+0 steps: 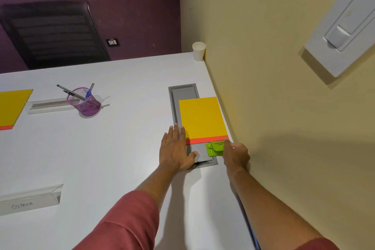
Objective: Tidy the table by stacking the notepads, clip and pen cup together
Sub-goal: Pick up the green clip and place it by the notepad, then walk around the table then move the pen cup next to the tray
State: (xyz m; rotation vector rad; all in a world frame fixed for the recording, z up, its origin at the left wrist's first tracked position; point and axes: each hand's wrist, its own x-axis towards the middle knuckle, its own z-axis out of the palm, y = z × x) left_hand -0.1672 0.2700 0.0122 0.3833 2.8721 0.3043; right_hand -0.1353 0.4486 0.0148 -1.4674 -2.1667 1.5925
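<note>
A yellow notepad (pixel 202 117) with a red strip along its near edge lies on the white table (pixel 113 148), against the right wall. My left hand (pixel 175 149) rests flat and open beside its near left corner, fingertips touching the pad's edge. My right hand (pixel 235 155) grips a green clip (pixel 215 148) just below the pad's red strip. A second yellow notepad (pixel 12 107) lies at the far left edge. A purple mesh pen cup (pixel 85 101) holding several pens stands between the two pads.
A grey cable hatch (pixel 178 95) is set into the table under the near pad. A white paper cup (pixel 199 50) stands in the far corner. Two clear name stands (pixel 30 199) (pixel 48 105) sit on the left. A black chair (pixel 54 32) is behind the table.
</note>
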